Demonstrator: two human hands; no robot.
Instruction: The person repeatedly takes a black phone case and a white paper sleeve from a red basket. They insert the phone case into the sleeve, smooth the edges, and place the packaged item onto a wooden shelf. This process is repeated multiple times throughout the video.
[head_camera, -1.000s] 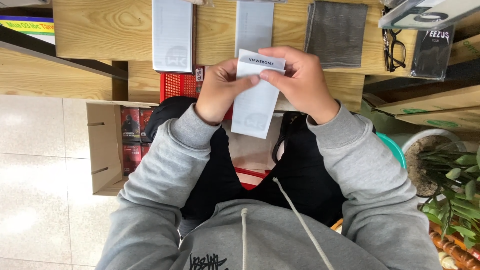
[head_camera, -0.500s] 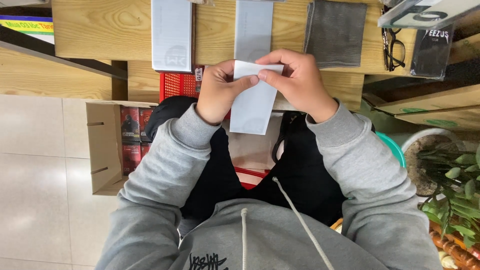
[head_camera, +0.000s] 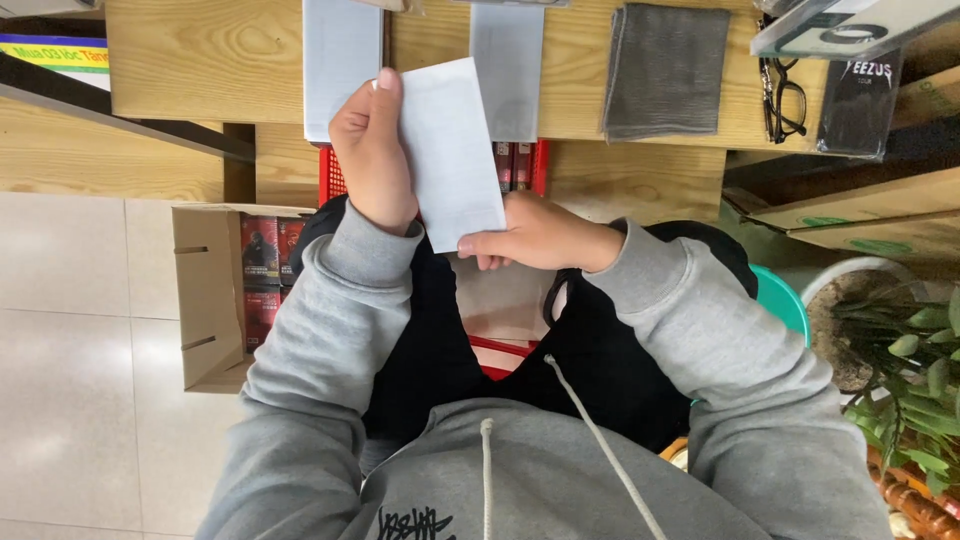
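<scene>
The right hand (head_camera: 535, 235) pinches the lower corner of a white rectangular paper slip (head_camera: 450, 150), and the left hand (head_camera: 372, 150) grips its left edge, holding it tilted just in front of the wooden desk (head_camera: 210, 60). The step looks like straightening the slip. Its facing side is blank. Grey packets on the desk beyond are cut off.

Left hand (head_camera: 372, 160) fingers hidden behind the white packet (head_camera: 450, 155). Red basket (head_camera: 340, 175) mostly blocked by arms. Glasses (head_camera: 783, 97) partly covered.
</scene>
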